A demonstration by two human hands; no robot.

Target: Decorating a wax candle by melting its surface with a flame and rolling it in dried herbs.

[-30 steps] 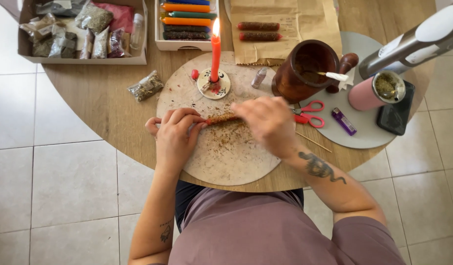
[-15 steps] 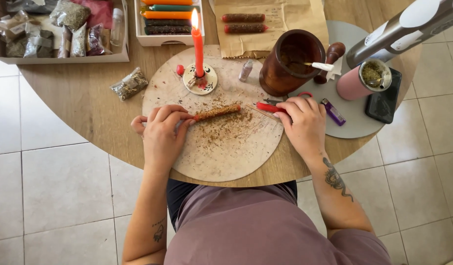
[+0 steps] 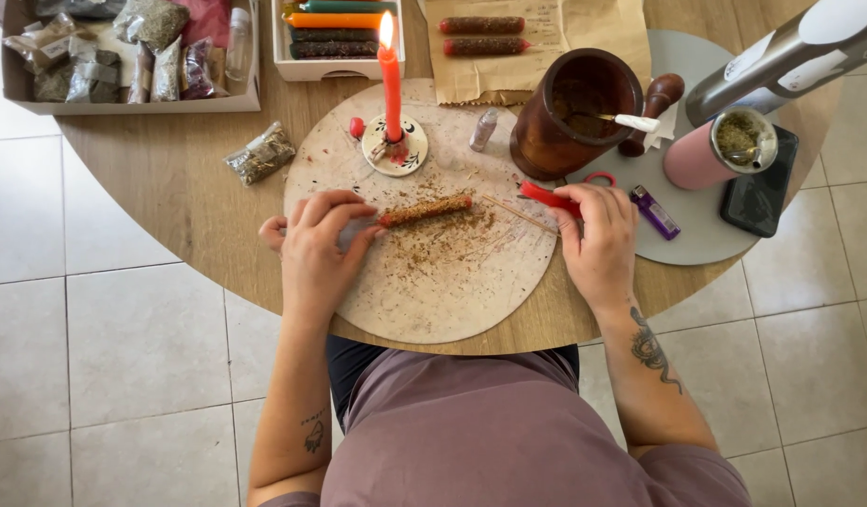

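Our left hand point(image 3: 318, 246) pinches one end of the herb-coated candle point(image 3: 424, 210), which lies w/ crumbs on the round board point(image 3: 433, 300) at table centre. Our right hand point(image 3: 598, 235) closes on the red-handled scissors point(image 3: 551, 197) at the board's right edge. Lit red candle point(image 3: 390, 89) in its holder above; wooden mortar point(image 3: 572, 113) & purple lighter point(image 3: 656, 211) nearby.

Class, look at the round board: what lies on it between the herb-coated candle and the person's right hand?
Head view: between the herb-coated candle and the right hand lie scattered herb crumbs and a thin wooden stick on the round board.
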